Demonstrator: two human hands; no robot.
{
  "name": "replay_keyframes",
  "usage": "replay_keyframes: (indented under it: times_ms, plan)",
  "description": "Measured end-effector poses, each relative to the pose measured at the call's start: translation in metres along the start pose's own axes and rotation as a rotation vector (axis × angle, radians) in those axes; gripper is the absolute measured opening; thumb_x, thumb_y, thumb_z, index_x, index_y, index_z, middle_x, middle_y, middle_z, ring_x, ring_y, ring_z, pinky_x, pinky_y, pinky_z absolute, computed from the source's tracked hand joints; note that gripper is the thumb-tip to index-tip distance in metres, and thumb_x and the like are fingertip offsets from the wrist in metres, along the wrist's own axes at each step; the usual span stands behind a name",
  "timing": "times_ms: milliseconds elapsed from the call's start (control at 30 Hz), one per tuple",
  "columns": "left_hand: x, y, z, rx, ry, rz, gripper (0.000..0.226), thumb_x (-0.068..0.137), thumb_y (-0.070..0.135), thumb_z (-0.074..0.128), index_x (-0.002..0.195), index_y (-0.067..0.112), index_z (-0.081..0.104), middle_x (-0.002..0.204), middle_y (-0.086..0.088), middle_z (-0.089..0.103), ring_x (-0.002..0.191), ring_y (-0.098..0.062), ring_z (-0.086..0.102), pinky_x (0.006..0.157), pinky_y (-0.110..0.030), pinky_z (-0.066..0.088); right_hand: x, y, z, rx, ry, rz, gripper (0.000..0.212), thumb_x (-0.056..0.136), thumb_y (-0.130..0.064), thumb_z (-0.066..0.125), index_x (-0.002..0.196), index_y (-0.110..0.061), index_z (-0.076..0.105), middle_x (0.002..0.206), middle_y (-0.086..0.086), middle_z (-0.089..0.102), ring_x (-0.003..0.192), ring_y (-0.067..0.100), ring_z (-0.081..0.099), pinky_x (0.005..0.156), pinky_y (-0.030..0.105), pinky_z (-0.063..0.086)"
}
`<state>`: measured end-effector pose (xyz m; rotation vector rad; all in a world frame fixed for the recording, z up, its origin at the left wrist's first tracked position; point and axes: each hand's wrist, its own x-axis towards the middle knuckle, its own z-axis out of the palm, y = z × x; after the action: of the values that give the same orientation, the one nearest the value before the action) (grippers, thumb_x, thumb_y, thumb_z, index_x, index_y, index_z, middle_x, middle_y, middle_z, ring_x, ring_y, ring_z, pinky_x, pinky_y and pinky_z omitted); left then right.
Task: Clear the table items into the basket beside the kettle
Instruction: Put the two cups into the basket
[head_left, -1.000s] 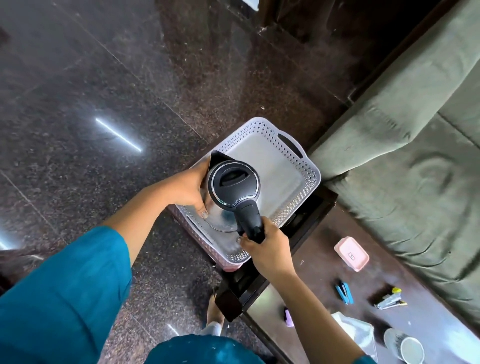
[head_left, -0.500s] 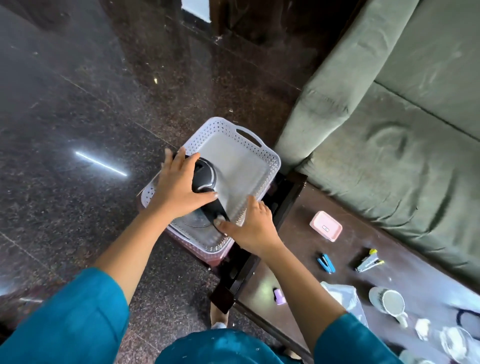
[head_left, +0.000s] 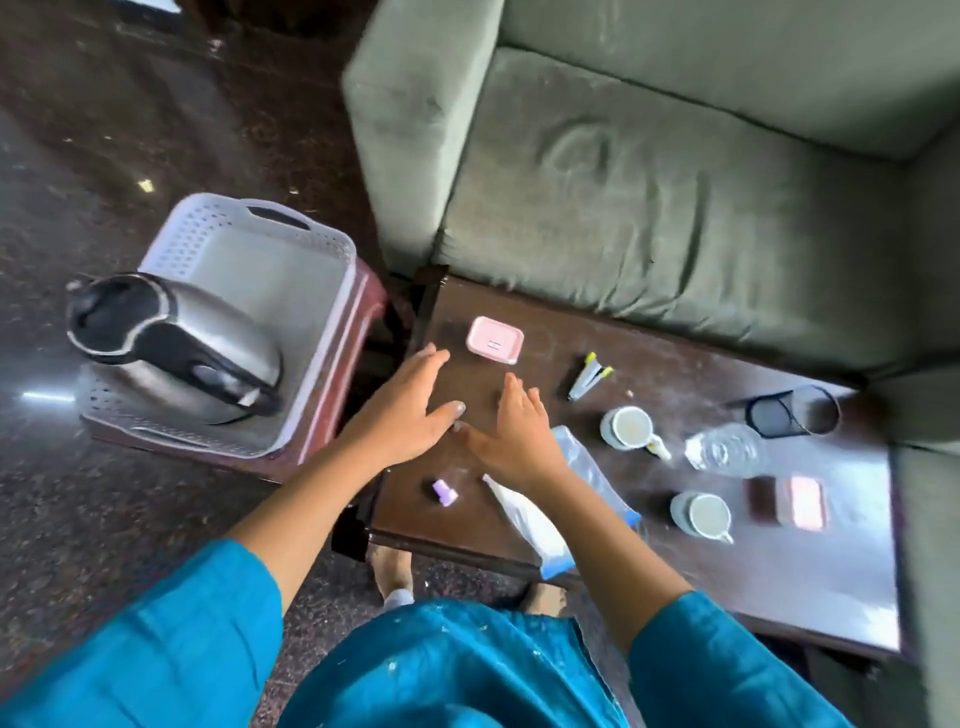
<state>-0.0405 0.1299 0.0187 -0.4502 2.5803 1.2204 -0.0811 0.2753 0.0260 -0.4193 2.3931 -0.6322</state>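
Two bare hands over a dark table (head_left: 675, 566); nothing collected yet. Basket (head_left: 291, 291) at nine o'clock, kettle (head_left: 171, 343) lying inside its near end, whereas half a second ago both hands gripped that kettle. Left hand (head_left: 402, 410) and right hand (head_left: 519, 436): spread flat, empty, thumbs nearly touching. Pink box (head_left: 494, 340) at twelve o'clock of them, the likely first pick. Smaller: two cups (head_left: 626, 426), purple bottle (head_left: 444, 491).

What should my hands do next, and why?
Probably reach the right hand forward to pick up the pink box: both hands hover open and empty over the table, and it lies just ahead, near the basket.
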Motion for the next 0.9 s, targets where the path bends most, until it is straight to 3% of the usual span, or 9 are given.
replay_keyframes:
  times_ms: [100, 300, 500, 700, 900]
  plan:
    - [-0.005, 0.023, 0.050, 0.028, -0.105, -0.008, 0.064, 0.090, 0.031, 0.054, 0.144, 0.015, 0.024, 0.155, -0.003, 0.017, 0.142, -0.013, 0.016, 0.112, -0.026, 0.015, -0.027, 0.051, -0.013, -0.023, 0.015, 0.036, 0.095, 0.086, -0.048, 0.056, 0.144, 0.004, 0.003, 0.156, 0.018, 0.009, 0.144, 0.028, 0.003, 0.114, 0.032, -0.004]
    - [-0.014, 0.062, 0.130, 0.093, -0.254, -0.008, 0.061, 0.091, 0.033, 0.053, 0.143, 0.020, 0.024, 0.153, -0.001, 0.023, 0.138, -0.019, 0.026, 0.107, -0.031, 0.026, -0.068, 0.134, -0.030, -0.076, -0.064, 0.116, 0.097, 0.085, -0.058, 0.049, 0.146, -0.001, 0.002, 0.157, 0.013, 0.006, 0.144, 0.024, 0.005, 0.116, 0.037, -0.002]
    - [-0.024, 0.078, 0.191, 0.135, -0.362, -0.027, 0.058, 0.088, 0.035, 0.057, 0.139, 0.023, 0.031, 0.143, -0.001, 0.040, 0.127, -0.020, 0.041, 0.101, -0.032, 0.034, -0.096, 0.198, -0.048, -0.035, -0.129, 0.136, 0.083, 0.083, -0.052, 0.057, 0.144, -0.012, 0.018, 0.145, 0.010, 0.040, 0.127, 0.030, 0.041, 0.100, 0.038, 0.035]
    - [-0.030, 0.088, 0.255, -0.002, -0.366, -0.024, 0.051, 0.083, 0.026, 0.066, 0.128, 0.019, 0.045, 0.130, -0.002, 0.053, 0.115, -0.019, 0.052, 0.089, -0.024, 0.041, -0.102, 0.255, -0.057, -0.032, -0.145, 0.202, 0.070, 0.081, -0.043, 0.062, 0.135, -0.009, 0.033, 0.131, 0.014, 0.053, 0.118, 0.032, 0.050, 0.091, 0.040, 0.044]
    - [-0.021, 0.099, 0.304, -0.072, -0.404, 0.036, 0.046, 0.083, 0.022, 0.065, 0.126, 0.018, 0.049, 0.129, -0.003, 0.055, 0.112, -0.016, 0.056, 0.095, -0.031, 0.046, -0.097, 0.304, -0.054, -0.012, -0.080, 0.255, 0.054, 0.080, -0.035, 0.066, 0.123, -0.009, 0.045, 0.119, 0.013, 0.061, 0.105, 0.033, 0.058, 0.081, 0.039, 0.048]
